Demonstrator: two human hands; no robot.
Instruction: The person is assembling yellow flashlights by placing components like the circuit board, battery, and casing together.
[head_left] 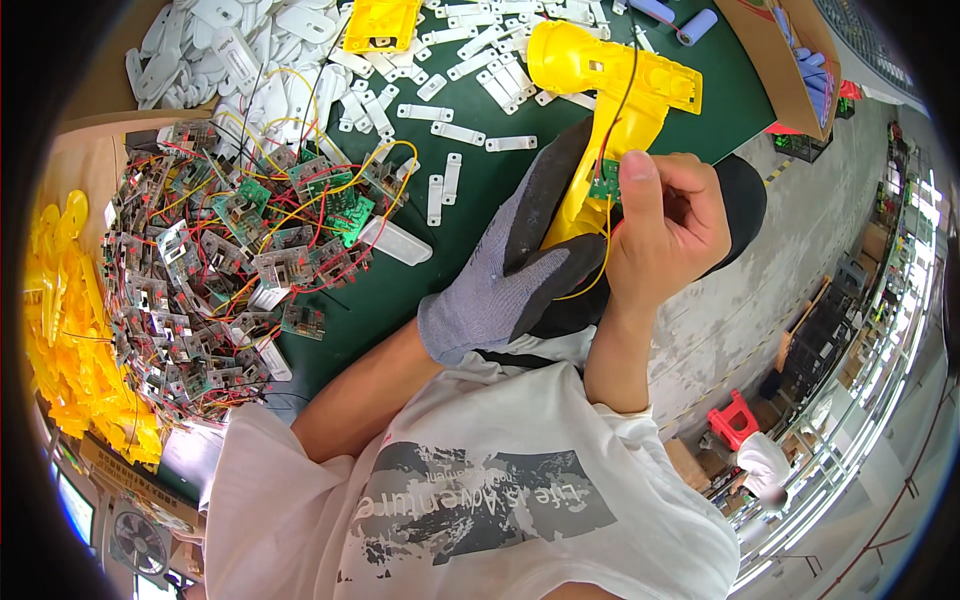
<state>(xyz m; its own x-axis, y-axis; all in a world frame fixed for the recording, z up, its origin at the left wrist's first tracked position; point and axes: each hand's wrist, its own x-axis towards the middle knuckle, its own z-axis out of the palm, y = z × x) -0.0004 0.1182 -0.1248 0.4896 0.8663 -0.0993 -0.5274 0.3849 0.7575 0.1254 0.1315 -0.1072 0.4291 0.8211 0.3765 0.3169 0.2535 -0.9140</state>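
Your gloved left hand point(508, 272) is clamped round the narrow lower part of the yellow plastic housing point(650, 105), which you hold up in front of your chest at the right side of the green table point(390, 310). Your bare right hand point(672, 222) has its fingers curled in and its thumb against the right edge of the small green circuit board point(604, 182), which sits at the housing's open side; the far side of that grip is hidden, so you cannot tell whether the board is pinched or only pressed. The housing looks light and fairly stiff, with a smooth surface that may slip on bare skin, so the dark-palmed glove seems a good match for its narrow stem. Its thin walls probably flex if squeezed hard. The board is likely rigid but fragile; take it by its bare edges, clear of the solder joints. The dark wire point(633, 70) above it and the yellow wire point(608, 238) looping below look limp and easily tugged loose, so neither makes a good handle.
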